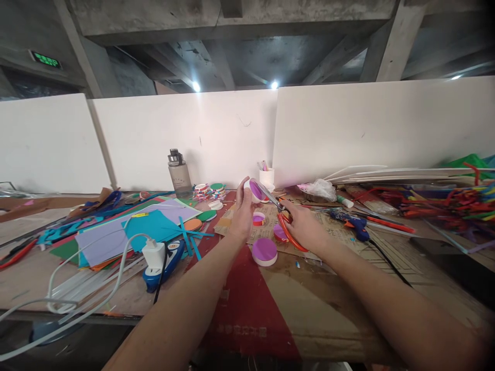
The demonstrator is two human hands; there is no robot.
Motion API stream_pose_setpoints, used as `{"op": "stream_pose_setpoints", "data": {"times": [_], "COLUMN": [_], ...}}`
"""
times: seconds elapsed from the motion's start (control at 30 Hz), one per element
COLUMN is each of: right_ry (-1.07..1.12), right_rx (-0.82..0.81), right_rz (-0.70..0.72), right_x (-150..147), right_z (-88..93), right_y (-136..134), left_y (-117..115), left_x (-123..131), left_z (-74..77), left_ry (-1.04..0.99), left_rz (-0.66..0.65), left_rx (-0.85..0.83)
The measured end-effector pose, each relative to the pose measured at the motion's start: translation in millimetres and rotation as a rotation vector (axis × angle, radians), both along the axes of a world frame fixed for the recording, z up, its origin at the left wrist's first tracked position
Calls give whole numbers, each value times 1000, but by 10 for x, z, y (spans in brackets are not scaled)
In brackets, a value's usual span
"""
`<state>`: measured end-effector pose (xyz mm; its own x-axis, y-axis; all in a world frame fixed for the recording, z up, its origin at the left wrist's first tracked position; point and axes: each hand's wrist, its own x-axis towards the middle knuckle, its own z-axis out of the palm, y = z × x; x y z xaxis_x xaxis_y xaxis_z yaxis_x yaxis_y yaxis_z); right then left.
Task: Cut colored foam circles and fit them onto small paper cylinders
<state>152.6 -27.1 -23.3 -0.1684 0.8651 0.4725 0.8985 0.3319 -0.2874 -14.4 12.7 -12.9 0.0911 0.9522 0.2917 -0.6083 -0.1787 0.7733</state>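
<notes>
My left hand [243, 210] holds up a small purple disc with a white rim [256, 189] between thumb and fingers. My right hand [305, 224] grips red-handled scissors [281, 216], whose blades reach up to the disc's edge. Below the hands, on brown cardboard, lie a larger purple-topped white disc [265, 251], a small red-rimmed ring [259, 218] and another purple piece [279, 233] partly hidden by the scissors' handle.
Coloured paper sheets [127, 229] and strips cover the left of the table, with a white charger [153, 255] and cables. A clear water bottle [180, 174], a white cup [266, 176] and white partition boards stand at the back. A glue gun [356, 224] and pipe cleaners [448, 201] lie right.
</notes>
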Motion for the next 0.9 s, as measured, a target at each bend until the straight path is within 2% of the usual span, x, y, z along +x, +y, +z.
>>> {"op": "stream_pose_setpoints", "data": {"times": [0.1, 0.17, 0.6, 0.77, 0.9], "right_ry": [-23, -33, -123, -39, -72], "right_rx": [-13, -15, 28, 40, 35], "right_rz": [-18, -21, -62, -18, -56], "right_x": [-11, -13, 22, 42, 48], "right_z": [35, 50, 18, 1, 6], "right_y": [-35, -49, -26, 0, -5], "left_y": [14, 30, 100, 114, 109], "left_x": [-3, -11, -14, -20, -18], "left_z": [-18, -29, 48, 50, 35], "left_ry": [31, 33, -118, -107, -82], "left_rz": [55, 41, 17, -28, -61], "left_rx": [166, 181, 98, 71, 75]}}
